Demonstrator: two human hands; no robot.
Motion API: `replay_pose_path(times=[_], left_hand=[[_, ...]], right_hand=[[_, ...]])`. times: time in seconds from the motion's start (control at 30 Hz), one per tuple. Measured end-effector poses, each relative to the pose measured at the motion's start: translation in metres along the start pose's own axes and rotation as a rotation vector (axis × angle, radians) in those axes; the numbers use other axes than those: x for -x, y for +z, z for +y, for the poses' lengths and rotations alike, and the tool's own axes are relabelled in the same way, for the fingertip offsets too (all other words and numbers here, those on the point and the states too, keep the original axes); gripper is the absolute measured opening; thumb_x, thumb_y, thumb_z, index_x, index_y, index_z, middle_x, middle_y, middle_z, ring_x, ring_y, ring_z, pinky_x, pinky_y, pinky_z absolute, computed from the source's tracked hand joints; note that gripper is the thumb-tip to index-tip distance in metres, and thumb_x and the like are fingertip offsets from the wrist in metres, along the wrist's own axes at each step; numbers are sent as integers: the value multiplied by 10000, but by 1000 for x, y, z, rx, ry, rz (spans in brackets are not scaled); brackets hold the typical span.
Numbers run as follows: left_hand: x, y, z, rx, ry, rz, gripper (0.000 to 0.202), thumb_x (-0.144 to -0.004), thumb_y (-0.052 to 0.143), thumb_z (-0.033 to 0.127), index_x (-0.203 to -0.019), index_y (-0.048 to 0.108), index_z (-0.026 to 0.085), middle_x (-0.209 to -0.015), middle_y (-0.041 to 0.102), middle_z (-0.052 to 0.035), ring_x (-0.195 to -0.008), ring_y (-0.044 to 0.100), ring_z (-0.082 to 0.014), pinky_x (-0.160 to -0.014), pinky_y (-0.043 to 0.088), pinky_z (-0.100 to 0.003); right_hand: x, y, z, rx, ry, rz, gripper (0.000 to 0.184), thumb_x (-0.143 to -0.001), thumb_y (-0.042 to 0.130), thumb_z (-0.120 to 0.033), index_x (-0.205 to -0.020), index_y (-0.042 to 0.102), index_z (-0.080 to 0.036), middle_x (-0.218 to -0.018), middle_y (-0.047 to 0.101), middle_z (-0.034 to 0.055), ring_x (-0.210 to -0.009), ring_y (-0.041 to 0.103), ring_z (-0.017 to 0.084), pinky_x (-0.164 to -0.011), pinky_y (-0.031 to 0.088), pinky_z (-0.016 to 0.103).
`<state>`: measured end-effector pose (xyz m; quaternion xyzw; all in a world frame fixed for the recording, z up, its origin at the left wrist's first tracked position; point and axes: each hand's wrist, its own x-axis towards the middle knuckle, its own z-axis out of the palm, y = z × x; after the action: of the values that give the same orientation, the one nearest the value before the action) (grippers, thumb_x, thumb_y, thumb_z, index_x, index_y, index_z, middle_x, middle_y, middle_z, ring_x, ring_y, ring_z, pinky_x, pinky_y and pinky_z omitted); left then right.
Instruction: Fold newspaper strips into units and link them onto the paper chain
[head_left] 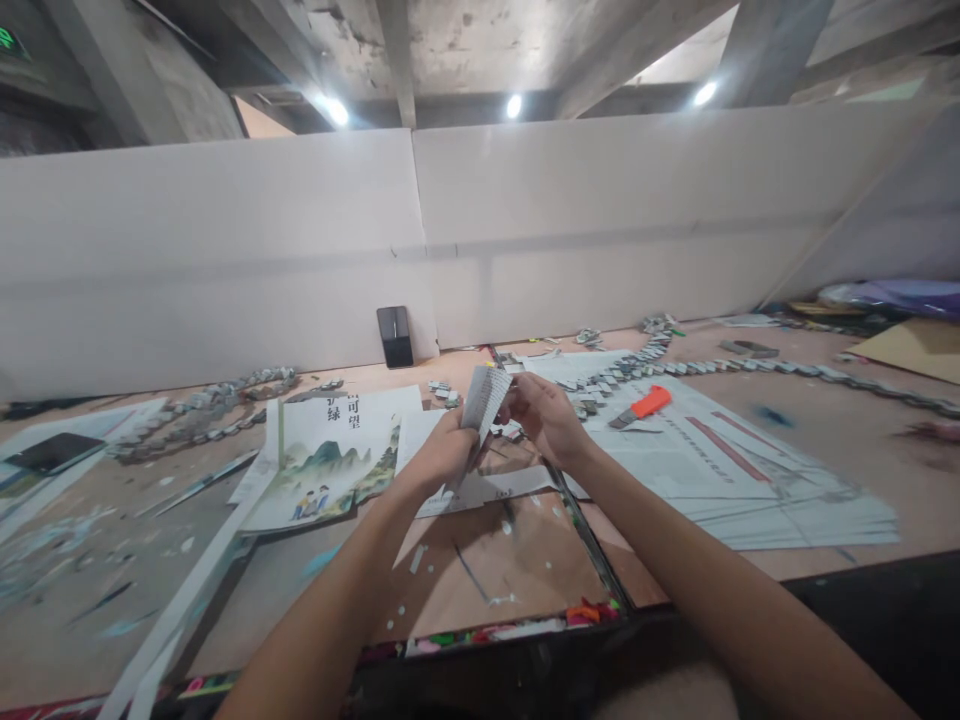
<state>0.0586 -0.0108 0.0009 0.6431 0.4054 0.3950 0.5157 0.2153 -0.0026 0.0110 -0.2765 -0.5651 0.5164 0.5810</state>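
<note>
My left hand (pixel 448 447) is closed on a folded piece of printed paper (pixel 486 398), held upright above the table. At the paper's right edge, the fingers of my right hand (pixel 546 415) are pinched together; whether they grip the sheet or a smaller scrap is hidden. Below both hands lie cut paper strips (pixel 517 485) and small folded paper pieces. To the right, an orange utility knife (pixel 641 405) rests on a stack of printed sheets (pixel 757 480). A booklet with painted mountains (pixel 330 460) lies left of my left hand.
A phone (pixel 395 337) leans against the white partition (pixel 600 230). Chains of folded paper (pixel 847 378) run along the right side and another chain (pixel 202 410) lies at left. A dark tablet-like object (pixel 56 453) sits far left. Long white strips (pixel 187 600) hang over the front edge.
</note>
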Motion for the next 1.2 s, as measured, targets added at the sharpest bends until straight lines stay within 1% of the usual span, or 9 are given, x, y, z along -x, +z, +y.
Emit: replay_pose_path(times=[0.1,0.17,0.33,0.43,0.6,0.77,0.9,1.0,1.2], left_hand=[[-1,2,1,42,-6,-13,81,-655,431,183,-721,476,188,-503,413,30,-411,349,-108,-427,269,-245],[1,4,6,111,-28,-68,88,-734,437,264,-762,469,187,-515,361,46,-416,297,-96,-421,236,-231],[7,7,12,217,-31,-222,358,-838,426,551,-844,431,193,-594,297,63,-449,220,-73,-426,175,-207],[8,8,10,198,-18,-239,407,-836,434,601,-896,434,198,-621,304,66,-439,233,-59,-411,164,-196],[6,12,5,133,38,-189,431,-863,376,607,-892,465,187,-598,357,57,-411,317,-63,-387,233,-200],[7,12,7,113,41,-190,431,-858,407,586,-876,499,166,-623,462,24,-455,414,-82,-449,329,-224],[9,13,7,227,-11,-233,377,-830,494,552,-903,464,183,-609,409,54,-454,373,-72,-441,303,-208],[9,15,5,254,-48,-261,318,-837,522,496,-846,426,192,-592,360,69,-444,335,-61,-432,277,-194],[10,19,2,340,-83,-305,198,-842,551,343,-865,431,187,-613,391,57,-482,360,-64,-465,312,-197]], right_hand=[[-1,0,2,-31,15,1,410,-654,712,-511,-875,580,-192,-618,542,-22,-568,508,123,-610,446,289],[-2,-1,5,-25,-1,-12,404,-651,730,-478,-905,594,-196,-631,543,-30,-565,497,113,-602,434,281],[-3,-3,8,75,4,-22,361,-711,682,-483,-926,614,-200,-678,539,-25,-575,475,104,-571,408,253],[-1,-3,5,95,-6,-1,316,-728,670,-477,-830,606,-184,-644,509,-31,-538,439,88,-529,376,235],[-1,-3,4,72,-11,4,294,-735,678,-449,-754,588,-169,-595,504,-35,-506,436,86,-506,361,236],[-2,-2,2,-67,49,35,304,-693,713,-453,-738,590,-178,-545,480,-51,-460,429,79,-470,365,232],[-1,-1,-1,-101,74,70,322,-637,759,-438,-716,597,-171,-513,473,-57,-452,431,72,-450,366,219],[0,0,-2,-114,83,63,326,-625,771,-430,-696,588,-170,-485,464,-65,-415,418,65,-400,334,208],[1,1,-4,-160,65,26,289,-617,790,-370,-703,601,-169,-489,482,-69,-383,400,50,-352,281,194]])
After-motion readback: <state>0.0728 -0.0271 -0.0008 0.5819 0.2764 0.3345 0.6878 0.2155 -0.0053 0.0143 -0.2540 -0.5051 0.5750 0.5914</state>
